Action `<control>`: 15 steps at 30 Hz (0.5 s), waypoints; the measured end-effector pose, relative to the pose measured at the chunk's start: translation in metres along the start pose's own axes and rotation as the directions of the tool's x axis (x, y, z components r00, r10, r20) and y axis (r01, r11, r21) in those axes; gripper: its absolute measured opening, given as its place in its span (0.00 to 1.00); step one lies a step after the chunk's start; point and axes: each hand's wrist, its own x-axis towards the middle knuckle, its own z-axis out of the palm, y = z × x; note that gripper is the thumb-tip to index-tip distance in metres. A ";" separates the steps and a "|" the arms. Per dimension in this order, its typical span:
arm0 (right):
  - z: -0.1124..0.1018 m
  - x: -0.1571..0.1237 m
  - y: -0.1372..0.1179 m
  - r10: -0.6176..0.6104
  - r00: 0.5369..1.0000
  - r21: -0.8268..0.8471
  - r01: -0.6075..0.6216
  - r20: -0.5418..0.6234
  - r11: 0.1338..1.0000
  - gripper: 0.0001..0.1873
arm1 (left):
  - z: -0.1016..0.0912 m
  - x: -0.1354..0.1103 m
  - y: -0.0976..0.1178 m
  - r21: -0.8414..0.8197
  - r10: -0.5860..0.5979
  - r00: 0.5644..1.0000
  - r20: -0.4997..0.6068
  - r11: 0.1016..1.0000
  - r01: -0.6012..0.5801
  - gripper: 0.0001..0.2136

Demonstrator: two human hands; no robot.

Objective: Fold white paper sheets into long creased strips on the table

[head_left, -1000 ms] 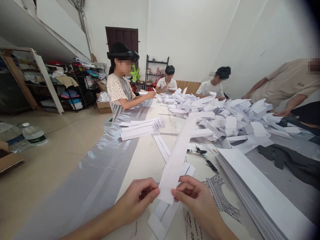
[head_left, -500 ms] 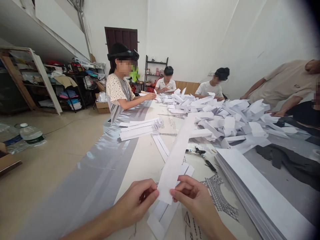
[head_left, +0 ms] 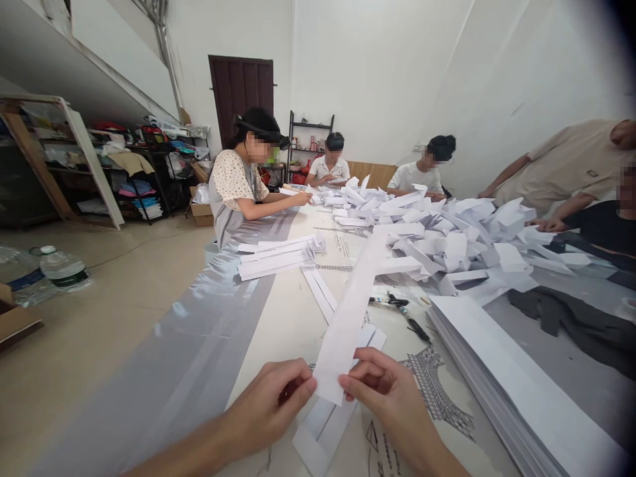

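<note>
A long white paper strip [head_left: 350, 311] slants away from me over the table, held up by its near end. My left hand [head_left: 273, 401] pinches the left edge of that end, thumb against bent fingers. On the opposite edge, my right hand [head_left: 385, 391] grips the strip between thumb and fingers. Beneath it lies a folded paper strip [head_left: 318, 430], partly covered by the held one and my hands. Another folded strip [head_left: 319, 291] rests farther up the table. Several folded strips [head_left: 278, 255] lie together to the left.
A big heap of folded paper [head_left: 447, 232] covers the far right of the table [head_left: 263, 351]. Pens [head_left: 412, 318] lie right of the strip, beside a thick paper stack [head_left: 497, 358]. A dark cloth [head_left: 571, 324] is behind the stack. Several people sit or stand around the table.
The person at the left of the table has leaned forward and lowered their head. My hands and the paper strip have barely moved.
</note>
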 end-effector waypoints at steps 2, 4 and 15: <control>0.000 0.000 -0.001 -0.002 1.000 0.002 0.002 -0.003 1.000 0.27 | 0.000 0.000 0.000 -0.007 0.002 1.000 0.003 1.000 -0.002 0.17; -0.002 0.001 0.000 0.004 1.000 0.003 -0.004 0.012 1.000 0.26 | 0.000 0.000 -0.001 -0.010 0.004 1.000 0.006 1.000 -0.004 0.17; -0.004 0.001 0.000 0.008 1.000 -0.006 -0.008 0.020 1.000 0.26 | 0.000 0.000 0.001 -0.034 0.002 1.000 0.017 0.999 -0.001 0.17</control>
